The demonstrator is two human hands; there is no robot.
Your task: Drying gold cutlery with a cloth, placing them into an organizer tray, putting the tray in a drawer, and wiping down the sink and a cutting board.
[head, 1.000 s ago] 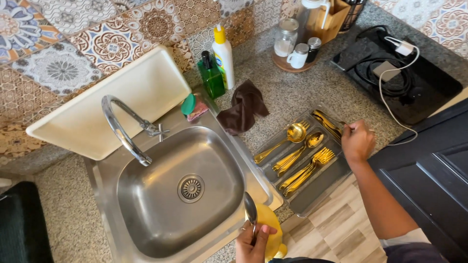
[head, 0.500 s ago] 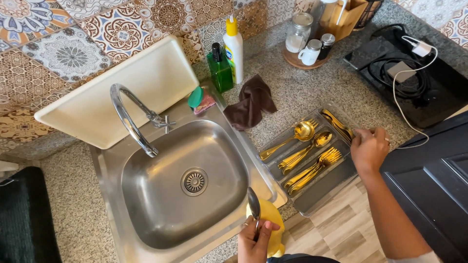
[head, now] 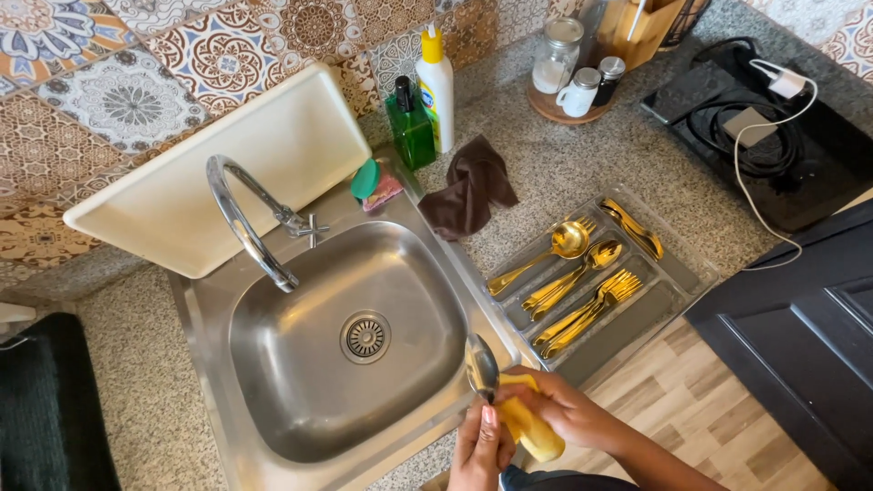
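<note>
My left hand (head: pixel 479 447) holds a spoon (head: pixel 481 366) by its handle, bowl up, over the front rim of the steel sink (head: pixel 300 427). Beside it, my right hand (head: pixel 556 407) grips a yellow cloth (head: pixel 529 427) pressed against the spoon's handle. To the right, a grey cutlery tray (head: pixel 677 286) on the counter holds several gold spoons and forks (head: pixel 582 314) in its compartments.
A curved tap (head: pixel 245 223) stands behind the sink. A white board (head: pixel 227 173) leans on the tiled wall. Soap bottles (head: pixel 423 100), a sponge (head: pixel 373 185) and a dark brown cloth (head: pixel 470 186) lie behind. Jars (head: pixel 568 68) and cables on a black hob (head: pixel 764 136) sit at right.
My right hand left the cutlery tray and came down to the spoon, taking hold of the yellow cloth. My left hand kept holding the spoon.
</note>
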